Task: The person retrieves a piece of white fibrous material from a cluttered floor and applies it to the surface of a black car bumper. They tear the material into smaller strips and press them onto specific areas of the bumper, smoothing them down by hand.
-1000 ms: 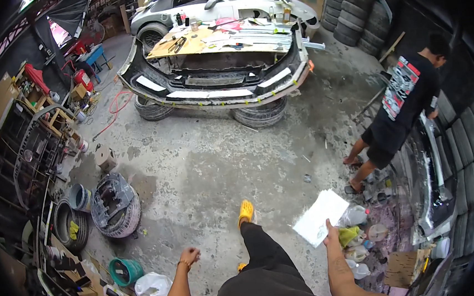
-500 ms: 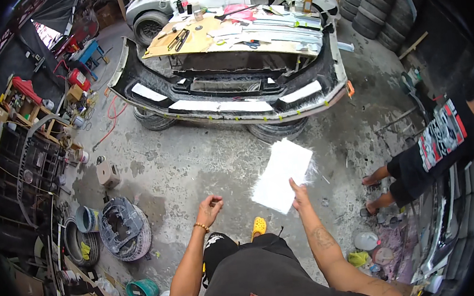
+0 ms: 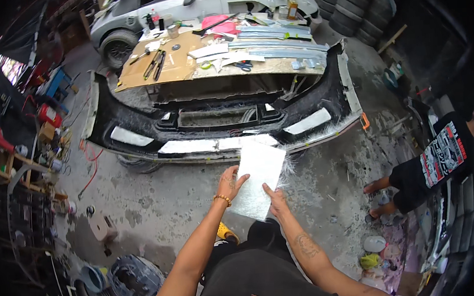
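Observation:
A stack of white fibreglass mat (image 3: 262,171), or perhaps one folded piece, hangs before me with loose fibres fraying along its right edge. My left hand (image 3: 232,185) pinches its left edge, thumb on the front face. Lower down on the right, my right hand (image 3: 276,201) grips it with the thumb on top; the fingers behind are hidden. Beyond the mat lies a black car bumper (image 3: 337,87), its inner side facing up. White strips (image 3: 307,121) sit in several spots along the bumper, and the mat's upper end overlaps its near edge in view.
Behind the bumper, a worktable (image 3: 292,72) carries cardboard (image 3: 177,66), scissors (image 3: 243,65) and strips of material. A pale car (image 3: 154,14) stands past it. Stacked tyres (image 3: 349,14) rise at back right. Another person (image 3: 438,154) is at right; a stool (image 3: 103,228) stands left.
My left hand has moved up and right from free space and taken the mat's left edge. The mat has shifted left, and I am closer to the bumper.

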Available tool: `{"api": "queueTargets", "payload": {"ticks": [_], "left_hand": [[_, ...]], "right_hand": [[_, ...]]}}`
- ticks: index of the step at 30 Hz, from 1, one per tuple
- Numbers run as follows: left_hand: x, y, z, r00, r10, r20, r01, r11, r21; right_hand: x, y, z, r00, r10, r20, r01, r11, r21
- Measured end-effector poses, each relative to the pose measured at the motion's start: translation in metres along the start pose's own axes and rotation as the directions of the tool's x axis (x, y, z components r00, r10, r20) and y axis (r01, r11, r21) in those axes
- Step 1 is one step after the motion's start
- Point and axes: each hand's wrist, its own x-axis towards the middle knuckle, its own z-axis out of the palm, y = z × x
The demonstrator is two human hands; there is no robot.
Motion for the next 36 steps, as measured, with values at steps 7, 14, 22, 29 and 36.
{"api": "queueTargets", "payload": {"ticks": [7,14,22,29,36], "left_hand": [[0.134,-0.035,-0.024,0.934,-0.218,0.282,0.303,0.903,-0.305],[0.246,-0.035,-0.050,0.952,-0.202,0.232,0.272,0.905,-0.328],[0.319,-0.006,-0.056,0.985,0.143,0.093,-0.140,0.989,-0.045],[0.358,0.002,-0.084,0.732,0.557,0.391,-0.646,0.751,0.139],[0.390,0.005,-0.122,0.646,0.383,0.660,-0.504,0.864,-0.008]], "right_hand": [[0.100,0.004,0.058,0.996,-0.003,-0.088,0.007,0.999,0.039],[0.228,-0.018,0.095,0.945,-0.214,-0.249,0.032,0.814,-0.580],[0.317,-0.071,0.173,0.995,0.101,-0.014,-0.102,0.991,-0.092],[0.354,-0.120,0.185,0.992,0.076,0.101,-0.120,0.814,0.569],[0.345,-0.109,0.209,0.996,0.082,0.042,-0.092,0.827,0.554]]}}
